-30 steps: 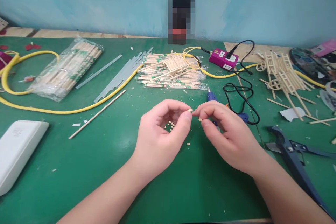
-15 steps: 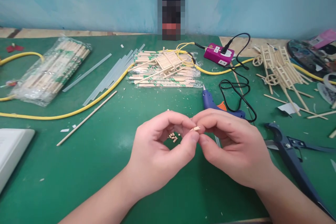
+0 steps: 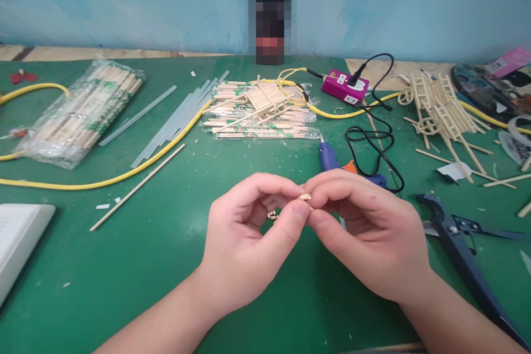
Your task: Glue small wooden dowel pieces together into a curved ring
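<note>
Fingertips of both hands meet near the middle of the head view, around a short piece of wooden stick (image 3: 305,197). My left hand (image 3: 253,238) is closed in a pinch on it between thumb and index finger. My right hand (image 3: 369,232) is closed too, its thumb and fingertips against the piece's right end. Several more cut stick pieces (image 3: 272,215) lie on the table behind the left hand, partly hidden by it. Just beyond the right hand rests a blue glue gun (image 3: 329,156) with an orange trigger, partly covered by the fingers.
On the green table (image 3: 157,282) lie a cutter with dark handles (image 3: 460,243), a lone chopstick (image 3: 136,188), clear glue sticks (image 3: 174,116) and packaged chopsticks (image 3: 83,105). A stick-built cart (image 3: 443,105) stands right. A yellow cord (image 3: 99,183) and purple power socket (image 3: 345,87) lie behind.
Both hands have shifted slightly left and up with the wooden piece. The piece is turned a little between the fingertips, and the left thumb covers more of the loose pieces behind.
</note>
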Motion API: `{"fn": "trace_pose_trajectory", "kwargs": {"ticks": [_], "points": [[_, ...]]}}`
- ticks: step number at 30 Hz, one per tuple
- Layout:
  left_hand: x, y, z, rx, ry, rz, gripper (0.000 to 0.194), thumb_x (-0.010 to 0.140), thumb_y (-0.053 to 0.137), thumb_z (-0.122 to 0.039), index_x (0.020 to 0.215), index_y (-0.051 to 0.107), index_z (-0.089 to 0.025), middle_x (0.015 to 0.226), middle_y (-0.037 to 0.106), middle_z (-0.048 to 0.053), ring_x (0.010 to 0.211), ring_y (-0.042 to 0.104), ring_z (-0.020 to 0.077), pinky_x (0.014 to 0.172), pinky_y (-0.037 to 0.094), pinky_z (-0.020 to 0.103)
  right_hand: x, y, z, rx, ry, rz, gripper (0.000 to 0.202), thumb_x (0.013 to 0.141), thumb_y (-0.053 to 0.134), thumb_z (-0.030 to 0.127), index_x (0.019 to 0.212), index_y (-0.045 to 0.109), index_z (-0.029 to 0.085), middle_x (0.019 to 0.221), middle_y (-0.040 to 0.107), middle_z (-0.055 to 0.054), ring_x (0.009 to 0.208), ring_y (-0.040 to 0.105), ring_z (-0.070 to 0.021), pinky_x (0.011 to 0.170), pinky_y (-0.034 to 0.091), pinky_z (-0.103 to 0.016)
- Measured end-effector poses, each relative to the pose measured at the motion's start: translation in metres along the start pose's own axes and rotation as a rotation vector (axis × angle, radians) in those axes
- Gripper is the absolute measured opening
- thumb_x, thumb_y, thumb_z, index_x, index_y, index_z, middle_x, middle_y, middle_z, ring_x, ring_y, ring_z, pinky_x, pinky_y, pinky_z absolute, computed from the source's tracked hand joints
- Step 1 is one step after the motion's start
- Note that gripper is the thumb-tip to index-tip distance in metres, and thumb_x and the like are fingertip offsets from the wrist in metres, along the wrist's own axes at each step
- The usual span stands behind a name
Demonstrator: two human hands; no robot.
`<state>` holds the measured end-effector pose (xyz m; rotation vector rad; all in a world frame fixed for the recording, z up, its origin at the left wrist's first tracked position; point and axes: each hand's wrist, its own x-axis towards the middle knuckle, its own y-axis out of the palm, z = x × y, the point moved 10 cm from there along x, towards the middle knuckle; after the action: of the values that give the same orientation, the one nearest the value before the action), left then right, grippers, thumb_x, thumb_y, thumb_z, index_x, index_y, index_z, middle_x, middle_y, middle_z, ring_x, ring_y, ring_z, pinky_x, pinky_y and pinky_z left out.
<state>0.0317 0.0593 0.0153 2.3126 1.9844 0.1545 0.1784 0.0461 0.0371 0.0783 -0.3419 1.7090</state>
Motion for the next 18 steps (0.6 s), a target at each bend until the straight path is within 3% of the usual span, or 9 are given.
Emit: {"fn": "trace_pose_trajectory", "kwargs": {"ticks": [6,18], "points": [[-0.0016,-0.0016,-0.005,0.075,0.022,-0.03,0.012,0.09,0.076,-0.012,0.089,0.075,-0.024,0.08,0.076,-0.001,0.066,0.071,0.0118,0.06,0.06,0.022,-0.0017,-0.009,0.003,-0.035,-0.007,-0.115,0.027,0.088,0.069,0.0,0.095,0.071,0.027,0.096,0.073,0.0,0.091,0.072,-0.0159,0.079,0.065,-0.027],[-0.0016,0.0051,-0.0068,0.135,0.054,0.023,0.015,0.084,0.075,-0.008,0.085,0.071,-0.023,0.074,0.069,-0.003,0.062,0.063,0.0102,0.055,0.053,0.02,-0.0006,-0.008,0.0055,-0.047,-0.014,-0.095,0.03,0.081,0.071,-0.002,0.093,0.071,0.026,0.092,0.073,0.0,0.087,0.072,-0.0153,0.079,0.065,-0.027]]}}
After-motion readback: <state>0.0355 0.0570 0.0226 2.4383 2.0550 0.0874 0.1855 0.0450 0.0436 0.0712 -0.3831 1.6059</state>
